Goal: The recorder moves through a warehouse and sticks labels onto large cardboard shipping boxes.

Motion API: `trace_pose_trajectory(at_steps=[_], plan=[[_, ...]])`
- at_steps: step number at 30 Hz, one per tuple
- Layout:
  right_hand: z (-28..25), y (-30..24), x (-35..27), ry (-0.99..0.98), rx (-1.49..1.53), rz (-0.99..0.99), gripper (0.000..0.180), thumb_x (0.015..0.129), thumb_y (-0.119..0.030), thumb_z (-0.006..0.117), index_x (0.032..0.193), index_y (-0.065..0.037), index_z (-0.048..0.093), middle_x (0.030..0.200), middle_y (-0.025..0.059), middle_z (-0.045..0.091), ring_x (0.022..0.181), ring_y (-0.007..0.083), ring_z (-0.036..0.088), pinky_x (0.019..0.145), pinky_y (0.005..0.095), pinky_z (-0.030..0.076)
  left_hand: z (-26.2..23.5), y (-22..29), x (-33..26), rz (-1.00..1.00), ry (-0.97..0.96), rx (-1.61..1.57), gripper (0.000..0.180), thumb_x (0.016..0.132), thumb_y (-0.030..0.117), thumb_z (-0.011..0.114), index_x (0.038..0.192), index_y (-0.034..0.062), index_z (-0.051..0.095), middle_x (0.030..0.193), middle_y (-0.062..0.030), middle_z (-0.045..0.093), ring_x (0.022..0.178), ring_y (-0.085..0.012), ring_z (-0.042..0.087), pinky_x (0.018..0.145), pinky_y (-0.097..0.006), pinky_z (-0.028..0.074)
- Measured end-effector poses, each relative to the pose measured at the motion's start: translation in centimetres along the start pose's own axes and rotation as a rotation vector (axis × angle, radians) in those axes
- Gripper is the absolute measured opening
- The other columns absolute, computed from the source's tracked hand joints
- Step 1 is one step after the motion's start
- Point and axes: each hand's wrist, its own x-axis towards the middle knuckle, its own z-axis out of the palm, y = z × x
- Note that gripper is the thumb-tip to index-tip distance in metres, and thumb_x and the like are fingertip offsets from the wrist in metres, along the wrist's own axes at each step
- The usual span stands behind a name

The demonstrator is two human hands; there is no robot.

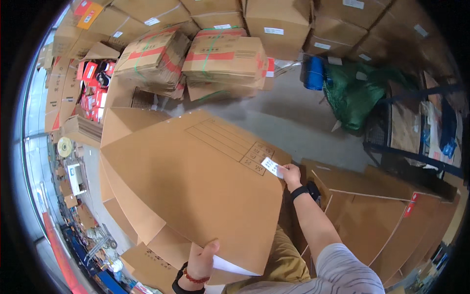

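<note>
Head view shows a large flattened cardboard box (196, 186) held up between both hands, above the floor (293, 117) and over the person's lap. The left hand (201, 262) grips the lower edge of the cardboard, with the thumb lying on the front face; the other fingers are hidden behind the board, so only the thumb grip is clear. A white sheet (230, 267) sticks out under the same edge, partly covered. The right hand (291, 175) is at the far right corner of the cardboard, and its fingers pinch a small white label (272, 167) against the board; the fingertips themselves are hard to see. A black wristband (299, 191) sits on that wrist. Behind, stacks of brown cartons (225, 59) and a green bag (355, 95) are blurred, and more flat cardboard (372, 215) lies at the right, cut off by the dark rim.
</note>
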Motion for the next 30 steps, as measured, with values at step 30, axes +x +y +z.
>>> trace_pose_trajectory(at_steps=[30], plan=[[23.5, -10.7, -43.9, -1.142, -0.978, -1.754, 0.016, 0.068, -0.013, 0.070, 0.082, -0.007, 0.066, 0.079, 0.0052, 0.062, 0.072, 0.0222, 0.057, 0.064, 0.0340, 0.045, -23.4, -6.8, -9.3, 0.565, 0.121, 0.244, 0.063, 0.079, -0.003, 0.052, 0.136, 0.0042, 0.026, 0.104, -0.0230, 0.057, 0.093, -0.0353, 0.058, 0.083, -0.036, 0.046]])
